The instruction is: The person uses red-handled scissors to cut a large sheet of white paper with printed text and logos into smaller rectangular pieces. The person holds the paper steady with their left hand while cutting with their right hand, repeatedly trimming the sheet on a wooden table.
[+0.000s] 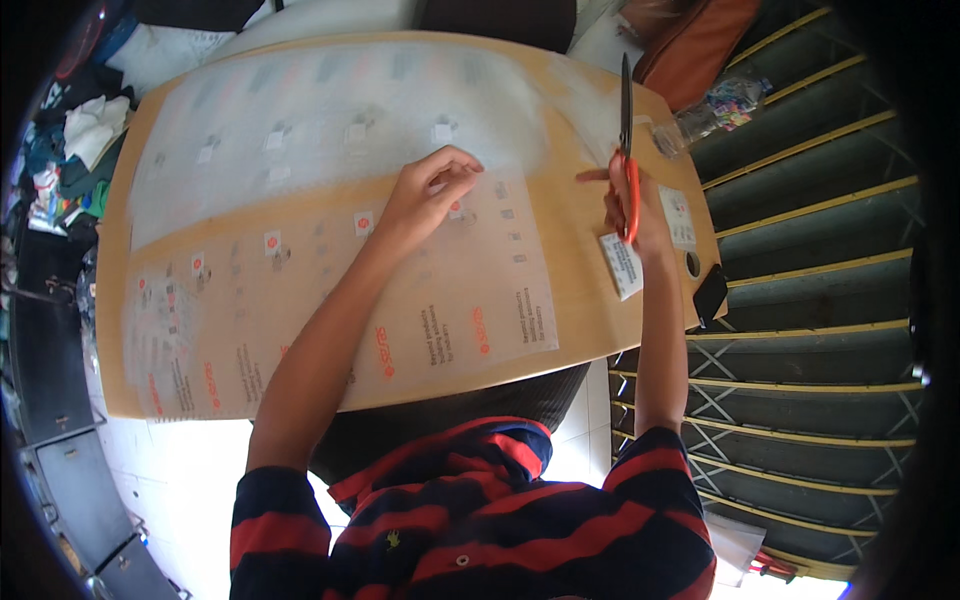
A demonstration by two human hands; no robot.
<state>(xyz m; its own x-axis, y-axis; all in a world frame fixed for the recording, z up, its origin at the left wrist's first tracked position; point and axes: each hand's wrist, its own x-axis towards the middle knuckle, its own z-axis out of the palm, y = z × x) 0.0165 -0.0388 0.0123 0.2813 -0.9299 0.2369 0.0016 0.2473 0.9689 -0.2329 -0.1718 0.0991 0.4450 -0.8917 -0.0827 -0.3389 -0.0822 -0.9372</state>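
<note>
My right hand (648,205) is closed round the orange handles of a pair of scissors (631,200), held over the right part of the table. The dark blades point away from me and look closed, while the index finger sticks out to the left. My left hand (432,188) hovers at or just over a translucent printed plastic sheet (440,290). Its fingers curl in against the thumb, and whatever may be between them is too small to tell. Behind it, cloudy plastic film (350,110) covers the far side of the table.
Beside my right forearm lie a small white printed packet (622,268), a white card (677,220) and a black phone (710,296) at the table's edge (580,352). A clear plastic bottle (715,112) stands far right, before a folding metal gate (810,270). Clothes (95,135) pile up at left.
</note>
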